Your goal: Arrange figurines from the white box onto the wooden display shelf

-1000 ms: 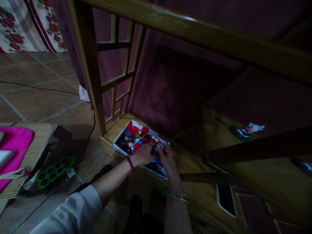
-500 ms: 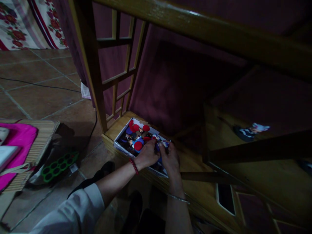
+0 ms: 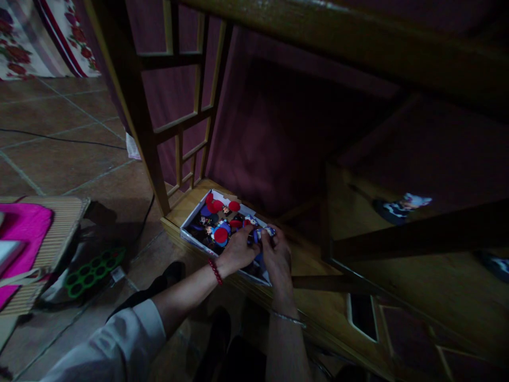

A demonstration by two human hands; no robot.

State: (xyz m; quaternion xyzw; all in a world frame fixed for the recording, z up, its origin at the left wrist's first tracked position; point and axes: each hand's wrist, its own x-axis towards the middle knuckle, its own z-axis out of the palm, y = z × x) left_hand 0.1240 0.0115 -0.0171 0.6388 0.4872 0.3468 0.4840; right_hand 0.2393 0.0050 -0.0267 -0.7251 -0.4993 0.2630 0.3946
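Note:
A white open box [image 3: 194, 246] sits on the wooden shelf, filled with several small figurines with red, blue and white parts. Over its right end my right hand [image 3: 277, 257] is closed around a small blue and white figurine [image 3: 264, 233], thumb on top. My left hand [image 3: 239, 249], with a red bead bracelet at the wrist, meets it from the left, its fingers curled at the figurine's left end. Those left fingertips are partly hidden. Inside the box, a figurine with a round red base [image 3: 221, 236] lies beside the left hand.
A wooden lattice panel [image 3: 181, 124] rises behind the box's left end. On the right-hand shelf stands another figurine [image 3: 405, 204], and a phone [image 3: 362, 317] lies on the lower board. A green holder with round holes [image 3: 95, 271] is on the floor at left.
The figurine in my hands has turned and shows more of its blue and white side. Both hands stay over the box's right end. The whole view has shifted slightly.

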